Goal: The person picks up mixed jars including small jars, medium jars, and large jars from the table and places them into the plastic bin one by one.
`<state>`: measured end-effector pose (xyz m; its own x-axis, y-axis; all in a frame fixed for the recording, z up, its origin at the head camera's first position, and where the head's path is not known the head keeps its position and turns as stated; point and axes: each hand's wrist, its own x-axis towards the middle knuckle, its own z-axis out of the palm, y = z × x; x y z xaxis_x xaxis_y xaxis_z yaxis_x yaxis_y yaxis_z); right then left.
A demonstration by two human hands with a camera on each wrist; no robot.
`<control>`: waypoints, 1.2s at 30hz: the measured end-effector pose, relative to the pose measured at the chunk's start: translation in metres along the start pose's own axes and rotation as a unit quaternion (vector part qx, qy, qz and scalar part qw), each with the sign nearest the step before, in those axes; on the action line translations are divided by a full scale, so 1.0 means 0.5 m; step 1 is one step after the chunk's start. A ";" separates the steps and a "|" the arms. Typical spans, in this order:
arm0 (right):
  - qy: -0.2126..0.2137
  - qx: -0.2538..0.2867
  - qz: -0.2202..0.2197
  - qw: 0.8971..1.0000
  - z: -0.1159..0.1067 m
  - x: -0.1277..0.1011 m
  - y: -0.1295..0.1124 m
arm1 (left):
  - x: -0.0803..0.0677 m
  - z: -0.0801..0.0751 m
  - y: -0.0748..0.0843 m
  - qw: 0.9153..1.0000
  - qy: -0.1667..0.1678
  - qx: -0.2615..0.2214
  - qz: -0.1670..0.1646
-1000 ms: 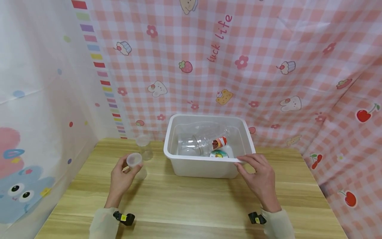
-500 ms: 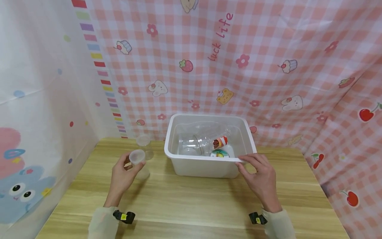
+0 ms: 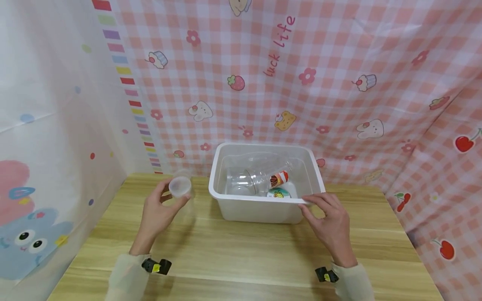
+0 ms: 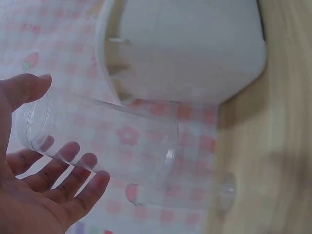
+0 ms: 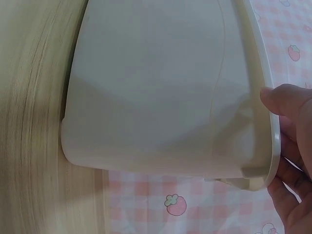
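Head view. The left hand [image 3: 158, 213] grips a clear plastic cup [image 3: 180, 188], thumb on the near side and fingers curled round the far side; the cup is raised above the wooden table [image 3: 241, 251], its round end turned toward the camera, just left of the white plastic bin [image 3: 260, 207]. The right hand [image 3: 331, 223] rests on the bin's near right corner, its fingers lying over the rim [image 3: 306, 200] and the thumb against the outer wall. The bin is rectangular with rounded corners and a smooth, matt wall. Inside it lie a transparent bottle [image 3: 256, 177] on its side, with a red-and-white label toward its neck, and a small round item with a coloured printed top [image 3: 278, 193]. A pink checked cloth [image 3: 339, 83] printed with cupcakes, rabbits and strawberries hangs behind the table.

Left wrist view. The cup [image 4: 102, 141] is a smooth, thin-walled cylinder lying across the fingertips [image 4: 73, 156], thumb [image 4: 24, 90] pressing its upper side near one ridged end. The bin's outer wall [image 4: 190, 48] stands just beyond the cup.

Right wrist view. The fingers [image 5: 290, 146] curl round the bin's thin projecting rim [image 5: 270, 136]; the wall [image 5: 156, 87] is plain and glossy, and the table's grain [image 5: 29, 122] runs alongside.
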<state>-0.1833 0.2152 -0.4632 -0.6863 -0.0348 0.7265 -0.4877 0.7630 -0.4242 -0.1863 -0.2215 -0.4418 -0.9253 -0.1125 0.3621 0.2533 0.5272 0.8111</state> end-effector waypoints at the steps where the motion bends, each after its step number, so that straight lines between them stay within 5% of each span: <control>1: 0.000 -0.001 0.000 1.000 0.000 0.000 -0.001 | 0.002 -0.001 0.007 1.000 -0.002 -0.002 0.006; 14: 0.001 -0.002 -0.001 1.000 0.001 0.000 0.001 | 0.041 -0.004 0.091 0.994 -0.001 -0.021 0.105; 24: 0.006 0.003 -0.003 1.000 0.002 0.000 0.002 | 0.079 0.011 0.145 0.981 -0.020 -0.040 0.189; 36: 0.006 0.002 0.001 1.000 0.003 -0.002 0.001 | 0.114 0.059 0.170 0.971 -0.093 -0.060 0.212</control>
<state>-0.1837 0.2146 -0.4649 -0.6807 -0.0258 0.7321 -0.4892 0.7599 -0.4281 -0.2257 -0.1583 -0.3658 -0.7632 0.2527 0.5947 0.6430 0.3891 0.6597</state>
